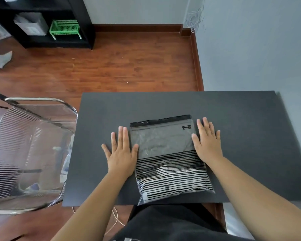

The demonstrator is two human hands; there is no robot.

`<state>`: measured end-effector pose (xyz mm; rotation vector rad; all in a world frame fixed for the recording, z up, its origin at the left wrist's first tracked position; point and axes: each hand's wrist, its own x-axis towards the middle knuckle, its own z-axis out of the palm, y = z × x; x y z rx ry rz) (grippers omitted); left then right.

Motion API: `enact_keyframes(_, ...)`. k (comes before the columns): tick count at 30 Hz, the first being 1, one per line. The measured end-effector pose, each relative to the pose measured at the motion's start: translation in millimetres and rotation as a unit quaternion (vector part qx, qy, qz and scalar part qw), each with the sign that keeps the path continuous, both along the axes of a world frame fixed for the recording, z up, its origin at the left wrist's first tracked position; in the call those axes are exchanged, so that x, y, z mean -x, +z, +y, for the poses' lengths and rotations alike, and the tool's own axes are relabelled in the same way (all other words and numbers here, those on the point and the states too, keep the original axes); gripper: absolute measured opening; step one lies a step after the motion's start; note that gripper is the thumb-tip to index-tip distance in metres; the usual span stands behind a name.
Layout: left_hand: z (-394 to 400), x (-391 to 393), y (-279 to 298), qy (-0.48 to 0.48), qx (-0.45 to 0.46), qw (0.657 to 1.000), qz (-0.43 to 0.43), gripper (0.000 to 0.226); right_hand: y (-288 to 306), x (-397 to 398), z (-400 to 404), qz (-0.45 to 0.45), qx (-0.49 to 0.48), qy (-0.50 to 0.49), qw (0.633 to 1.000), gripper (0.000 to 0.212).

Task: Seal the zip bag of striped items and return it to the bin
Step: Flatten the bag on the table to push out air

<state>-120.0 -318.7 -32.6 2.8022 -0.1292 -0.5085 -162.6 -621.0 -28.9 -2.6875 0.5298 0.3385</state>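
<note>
Here zip bag [170, 159] flat on table [241, 119], hands' fingers spread flanking it; clear bin [33, 153] left

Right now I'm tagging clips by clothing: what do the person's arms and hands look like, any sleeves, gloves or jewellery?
Both forearms are bare up to the frame edge, with no sleeves in view. The left hand and the right hand are bare too: no gloves, rings, watch or bracelets show. Dark clothing covers the lap below the table edge.

Black-and-white stripes are seen across the zip bag [170, 173], a black table [163, 105] underneath, green basket [65, 28] behind.
</note>
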Motion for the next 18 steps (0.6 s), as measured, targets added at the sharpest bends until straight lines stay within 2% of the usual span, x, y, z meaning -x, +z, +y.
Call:
enact_keyframes(3,0.7,18.9,21.3,0.028,0.102,0.994,-0.026,0.081,16.8,14.5,2.0,-0.08,-0.118,-0.073,0.987,0.046)
enact_keyframes(5,-10.4,33.7,34.2,0.074,0.203,0.976,0.002,0.094,26.1,28.5,11.4,-0.101,-0.14,-0.106,0.979,0.046)
enact_keyframes(7,-23.3,39.3,37.3,0.182,0.308,0.932,0.064,0.101,30.1,36.5,23.3,-0.096,-0.176,-0.144,0.969,0.048)
enact_keyframes(9,-33.3,38.9,35.4,0.321,0.379,0.864,0.089,0.098,31.9,34.6,31.9,-0.095,-0.224,-0.205,0.948,0.052)
enact_keyframes(11,-36.9,41.2,33.3,0.397,0.389,0.827,0.085,0.09,31.5,29.5,34.9,-0.089,-0.242,-0.247,0.934,0.059)
enact_keyframes(14,-37.8,45.8,34.0,0.432,0.374,0.817,0.085,0.076,29.6,21.4,34.1,-0.053,-0.235,-0.232,0.942,0.068)
enact_keyframes(16,-38.0,44.0,33.1,0.438,0.364,0.814,0.11,0.062,30.2,13.9,33.4,-0.028,-0.226,-0.213,0.95,0.059)
enact_keyframes(18,-37.9,40.8,32.0,0.433,0.347,0.821,0.133,0.039,31.0,5.9,33.1,-0.011,-0.231,-0.201,0.952,0.035)
